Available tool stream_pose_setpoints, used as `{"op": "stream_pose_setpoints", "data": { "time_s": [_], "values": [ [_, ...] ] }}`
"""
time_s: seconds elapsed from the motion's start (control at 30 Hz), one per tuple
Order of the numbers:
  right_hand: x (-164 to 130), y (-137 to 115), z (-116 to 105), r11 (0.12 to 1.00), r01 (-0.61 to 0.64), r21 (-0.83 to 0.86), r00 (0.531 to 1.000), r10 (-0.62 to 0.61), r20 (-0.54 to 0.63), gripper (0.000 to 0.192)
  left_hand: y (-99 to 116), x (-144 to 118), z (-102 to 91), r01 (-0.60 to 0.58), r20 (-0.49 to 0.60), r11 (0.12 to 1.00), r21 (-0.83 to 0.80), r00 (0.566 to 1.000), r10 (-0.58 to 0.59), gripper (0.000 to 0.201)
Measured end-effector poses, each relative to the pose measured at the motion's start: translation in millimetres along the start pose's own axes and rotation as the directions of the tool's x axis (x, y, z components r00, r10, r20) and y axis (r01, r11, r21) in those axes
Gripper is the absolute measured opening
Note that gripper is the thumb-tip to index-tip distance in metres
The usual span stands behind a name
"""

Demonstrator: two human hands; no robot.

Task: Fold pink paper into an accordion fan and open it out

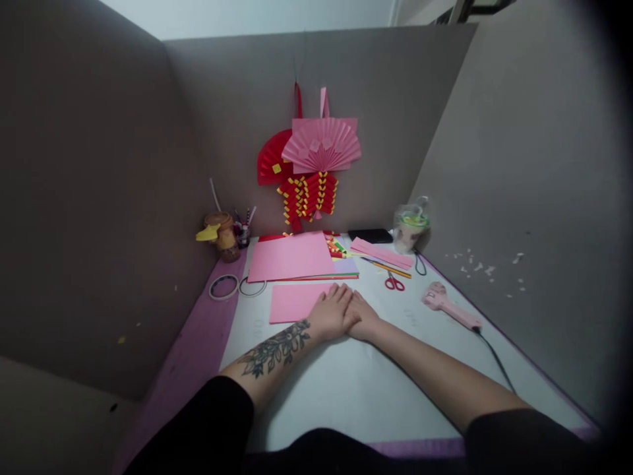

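Note:
My left hand [332, 310] lies flat on the right edge of a small pink paper sheet [293, 303] on the white table. My right hand [363, 318] rests beside it, touching it, with the left fingers partly over it. Neither hand holds anything. Behind the small sheet lies a larger pink sheet [291, 256] on top of a stack of coloured papers.
Red scissors [394, 283], a pink glue gun [448, 305] with a black cord, pink strips [380, 253], two tape rings [223, 287], a pen holder [241, 232] and a plastic cup [410, 225] sit around. Red and pink paper fans [311, 155] hang on the cardboard back wall.

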State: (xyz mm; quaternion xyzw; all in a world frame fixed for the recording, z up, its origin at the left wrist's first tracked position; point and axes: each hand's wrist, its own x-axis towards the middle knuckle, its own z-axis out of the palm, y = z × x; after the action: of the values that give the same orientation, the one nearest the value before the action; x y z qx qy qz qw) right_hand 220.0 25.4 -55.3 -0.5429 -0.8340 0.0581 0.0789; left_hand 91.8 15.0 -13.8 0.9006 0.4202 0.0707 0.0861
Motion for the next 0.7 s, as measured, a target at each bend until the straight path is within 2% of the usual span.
{"op": "stream_pose_setpoints", "data": {
  "time_s": [0.07,0.17,0.3,0.33,0.37,0.4,0.43,0.47,0.53,0.57,0.6,0.67,0.7],
  "values": [
    [-1,-3,1,1.000,0.018,0.006,0.999,-0.019,0.045,0.067,-13,-12,5.5,0.051,0.015,0.999,-0.009,0.999,-0.051,0.066],
    [-6,-2,-3,1.000,0.011,0.002,0.997,-0.012,0.077,0.068,-42,-39,2.0,0.114,0.019,0.991,0.067,0.993,-0.116,0.066],
    [-7,24,-27,0.997,0.073,-0.038,0.984,-0.066,0.163,0.070,-74,-69,-7.6,0.231,0.011,0.962,0.149,0.972,-0.235,0.068],
    [-5,33,-37,0.996,0.047,-0.077,0.983,-0.033,0.179,0.067,-79,-73,-8.3,0.242,0.009,0.958,0.156,0.969,-0.246,0.069],
    [-2,40,-48,0.987,-0.061,-0.149,0.984,0.084,0.155,0.064,-82,-76,-8.2,0.247,0.006,0.956,0.160,0.968,-0.251,0.069],
    [0,45,-58,0.956,-0.201,-0.216,0.972,0.221,0.076,0.062,-84,-77,-7.5,0.249,0.002,0.955,0.162,0.968,-0.252,0.070],
    [2,45,-66,0.930,-0.280,-0.238,0.958,0.285,-0.014,0.062,-85,-78,-6.5,0.249,-0.002,0.955,0.162,0.968,-0.252,0.070],
    [1,40,-72,0.924,-0.302,-0.232,0.953,0.291,-0.085,0.062,-86,-78,-5.3,0.249,-0.007,0.955,0.162,0.968,-0.251,0.070],
    [-9,21,-73,0.962,-0.210,-0.171,0.974,0.191,-0.125,0.063,-85,-76,-3.6,0.250,-0.015,0.955,0.162,0.968,-0.251,0.070],
    [-18,9,-68,0.986,-0.112,-0.125,0.992,0.104,-0.066,0.065,-85,-76,-3.2,0.250,-0.018,0.955,0.162,0.968,-0.251,0.070],
    [-29,-1,-61,0.997,0.034,-0.066,0.999,-0.032,0.027,0.069,-84,-75,-3.1,0.251,-0.019,0.954,0.162,0.968,-0.252,0.070],
    [-53,-11,-47,0.957,0.285,0.056,0.931,-0.290,0.220,0.076,-84,-75,-3.6,0.254,-0.015,0.954,0.160,0.967,-0.255,0.069],
    [-63,-9,-41,0.953,0.294,0.077,0.921,-0.304,0.242,0.076,-84,-75,-3.9,0.255,-0.011,0.954,0.159,0.966,-0.257,0.069]
  ]
}}
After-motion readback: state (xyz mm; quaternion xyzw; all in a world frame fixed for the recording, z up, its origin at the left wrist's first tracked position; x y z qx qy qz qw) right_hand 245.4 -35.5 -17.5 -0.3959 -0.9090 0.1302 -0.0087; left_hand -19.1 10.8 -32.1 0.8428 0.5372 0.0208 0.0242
